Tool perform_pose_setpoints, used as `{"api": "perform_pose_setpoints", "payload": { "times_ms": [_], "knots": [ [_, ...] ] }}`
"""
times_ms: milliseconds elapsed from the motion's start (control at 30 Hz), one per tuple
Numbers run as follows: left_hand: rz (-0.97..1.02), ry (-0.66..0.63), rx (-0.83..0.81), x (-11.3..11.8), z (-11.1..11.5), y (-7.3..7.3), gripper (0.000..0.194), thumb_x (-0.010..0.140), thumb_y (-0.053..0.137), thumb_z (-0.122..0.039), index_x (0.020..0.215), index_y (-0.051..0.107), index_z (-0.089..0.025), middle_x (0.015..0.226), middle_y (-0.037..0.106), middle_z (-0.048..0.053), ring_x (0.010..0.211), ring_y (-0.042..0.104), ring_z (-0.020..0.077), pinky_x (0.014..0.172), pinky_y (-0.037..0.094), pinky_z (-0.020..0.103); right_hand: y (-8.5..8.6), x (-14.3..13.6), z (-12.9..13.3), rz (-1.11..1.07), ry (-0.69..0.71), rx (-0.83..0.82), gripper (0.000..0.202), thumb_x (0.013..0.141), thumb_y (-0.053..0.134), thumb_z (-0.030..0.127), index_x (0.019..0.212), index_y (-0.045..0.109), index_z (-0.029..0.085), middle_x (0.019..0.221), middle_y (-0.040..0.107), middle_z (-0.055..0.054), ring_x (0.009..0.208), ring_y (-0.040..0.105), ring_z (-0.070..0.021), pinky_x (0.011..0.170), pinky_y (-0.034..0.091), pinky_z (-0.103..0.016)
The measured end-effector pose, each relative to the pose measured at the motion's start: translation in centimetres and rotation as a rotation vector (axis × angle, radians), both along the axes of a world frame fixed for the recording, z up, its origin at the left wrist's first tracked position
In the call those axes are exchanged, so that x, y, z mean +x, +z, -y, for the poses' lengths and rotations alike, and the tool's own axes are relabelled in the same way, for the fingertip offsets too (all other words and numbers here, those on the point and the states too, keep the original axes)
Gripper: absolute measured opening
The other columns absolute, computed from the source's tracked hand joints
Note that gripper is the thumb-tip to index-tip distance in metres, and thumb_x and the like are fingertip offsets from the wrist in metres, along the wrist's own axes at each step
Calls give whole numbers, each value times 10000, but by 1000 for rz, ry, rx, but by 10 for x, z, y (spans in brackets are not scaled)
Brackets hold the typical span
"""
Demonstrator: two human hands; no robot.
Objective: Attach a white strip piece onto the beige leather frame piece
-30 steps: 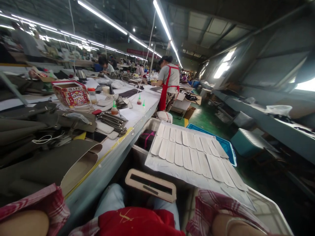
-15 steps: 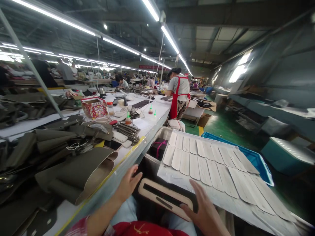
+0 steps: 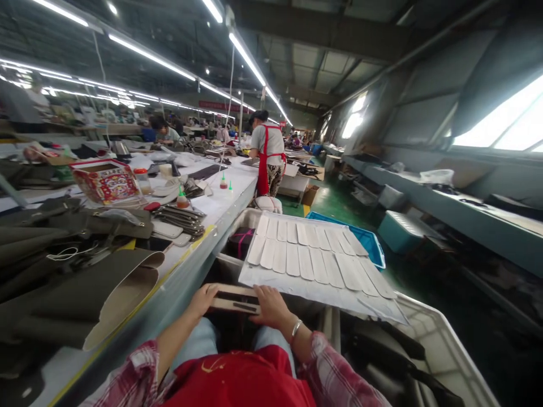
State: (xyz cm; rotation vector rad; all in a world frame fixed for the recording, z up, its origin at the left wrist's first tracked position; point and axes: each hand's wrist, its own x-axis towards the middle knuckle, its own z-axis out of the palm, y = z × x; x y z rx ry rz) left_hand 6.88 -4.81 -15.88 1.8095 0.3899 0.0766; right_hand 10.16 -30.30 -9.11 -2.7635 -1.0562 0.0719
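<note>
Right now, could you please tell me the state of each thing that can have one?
Pale frame: held at both ends.
Left grip: shut on the frame.
Right grip: shut on the frame.
Printed box: open on top.
Jar: upright, orange lid on.
Nearest green-tipped bottle: upright.
White strips: laid out in two rows.
White bin: open, dark things inside.
Ceiling lights: on.

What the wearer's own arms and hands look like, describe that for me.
The left sleeve and right sleeve are red-and-white plaid, ending short of the wrists. The left hand and right hand are ungloved; a silver-coloured bracelet circles the right wrist.
</note>
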Motion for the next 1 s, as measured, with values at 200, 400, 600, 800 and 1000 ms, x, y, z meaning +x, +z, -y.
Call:
{"api": "perform_pose_setpoints", "payload": {
  "times_ms": [200,400,600,800,1000],
  "knots": [
    [8,114,-44,12,0,1,639,704,512,-603,1058,584,-77,962,641,129,877,599,234,735,469,300,2,21,-9,14,38,38,907,605,748,514,1341,422,98,1235,546,-170,1117,488,-320,982,360,-456],
    [3,155,-2,25,-5,2,619,684,523,-638,1010,605,-118,1004,645,96,980,572,253,866,428,308,-3,28,-13,26,8,55,894,588,720,595,1308,451,137,1190,574,-129,1056,515,-306,945,403,-453],
    [-19,204,61,42,-1,4,594,710,455,-655,964,606,-140,945,645,86,926,577,252,857,427,323,-4,49,-11,20,33,122,828,612,707,546,1292,466,140,1192,573,-129,1047,511,-308,948,396,-467],
    [-8,215,93,57,-1,8,594,706,438,-649,947,614,-135,978,653,104,977,577,265,865,426,327,-2,53,-14,-4,-1,137,857,613,719,494,1330,438,118,1166,580,-137,1029,509,-305,940,393,-460],
    [20,214,70,40,-4,6,613,705,477,-655,968,620,-121,990,655,107,944,588,263,875,430,340,-8,26,-18,16,-29,186,800,675,660,514,1342,440,131,1160,566,-135,1032,500,-300,933,392,-443]
  ]
}}
